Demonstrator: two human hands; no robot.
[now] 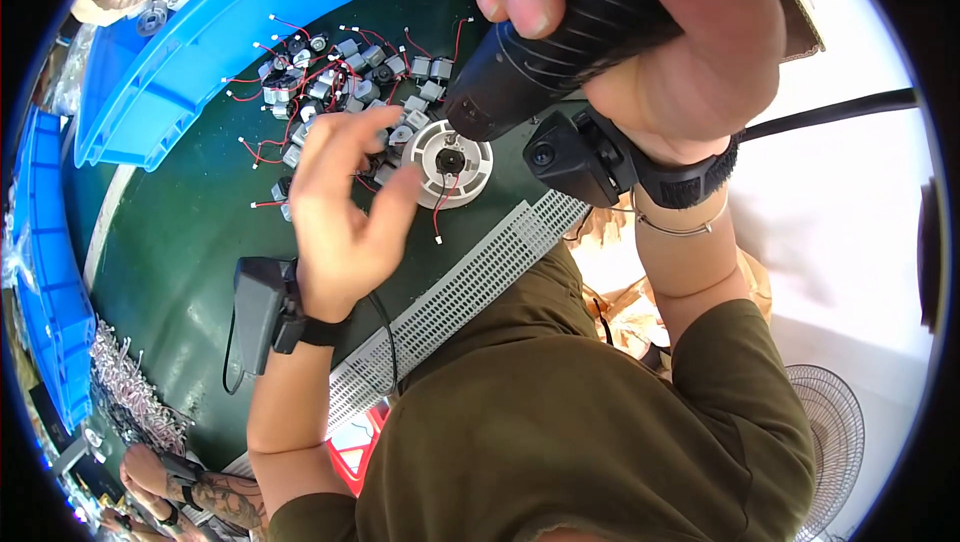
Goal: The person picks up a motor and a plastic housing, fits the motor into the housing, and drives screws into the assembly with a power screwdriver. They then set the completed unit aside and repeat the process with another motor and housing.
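My right hand (pixel 660 32) grips a black electric screwdriver (pixel 540 67), its tip pointing down onto a small motor seated in a round white plastic part (pixel 455 164). My left hand (pixel 345 207) rests on the green table (pixel 190 242) beside that part, thumb and fingers touching its left rim and steadying it. Red wires trail from the motor in the part. A pile of small grey motors with red wires (pixel 340 77) lies just beyond my left hand. Both wrists carry black strapped devices.
Blue plastic bins (pixel 230 22) curve along the far and left table edge. A white perforated strip (pixel 450 302) runs along the near edge. Metal parts (pixel 130 392) are heaped at lower left, near another person's tattooed hand (pixel 200 487). A fan (pixel 830 442) stands at lower right.
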